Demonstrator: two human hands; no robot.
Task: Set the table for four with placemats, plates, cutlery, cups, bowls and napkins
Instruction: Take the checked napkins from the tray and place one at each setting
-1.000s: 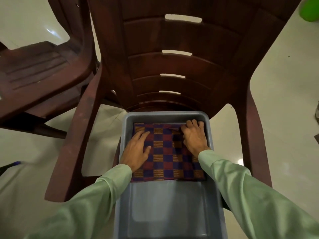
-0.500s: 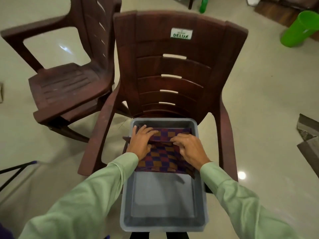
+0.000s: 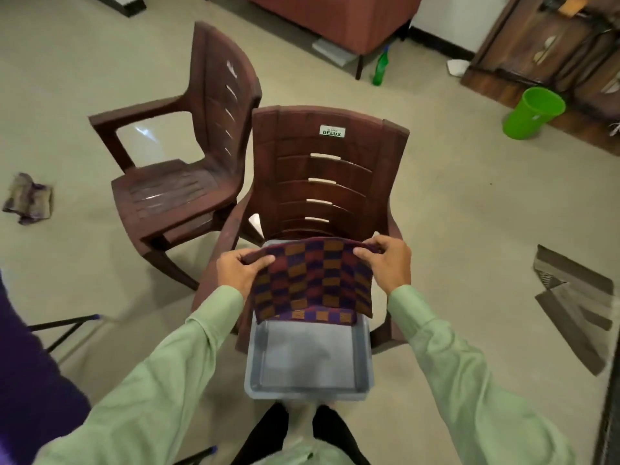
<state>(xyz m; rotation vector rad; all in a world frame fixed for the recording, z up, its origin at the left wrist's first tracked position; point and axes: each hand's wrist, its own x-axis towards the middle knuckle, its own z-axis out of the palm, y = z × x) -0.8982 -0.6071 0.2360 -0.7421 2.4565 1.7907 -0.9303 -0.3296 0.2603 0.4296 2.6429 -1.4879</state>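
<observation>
Pinching checked placemat (image 3: 313, 283) at its far corners w/ both hands: L hand (image 3: 240, 270) on left corner, R hand (image 3: 391, 265) on right, thumbs on top, fingers curled under. Held up betw. hands, draping back toward wrists over far end of grey tub (image 3: 308, 394). Tub sitting on brown chair (image 3: 328, 182) just beyond hands; 2nd chair (image 3: 167, 196) off to L, green bucket (image 3: 533, 112) far R.

Brown chair (image 3: 328, 182) (plastic), grey tray (image 3: 308, 395) on seat — floor (image 3: 469, 229) beneath

Two brown chairs (image 3: 174, 193) on beige floor (image 3: 469, 213); green bin (image 3: 533, 112) beside, seemingly, a wooden cabinet (image 3: 550, 45).
</observation>
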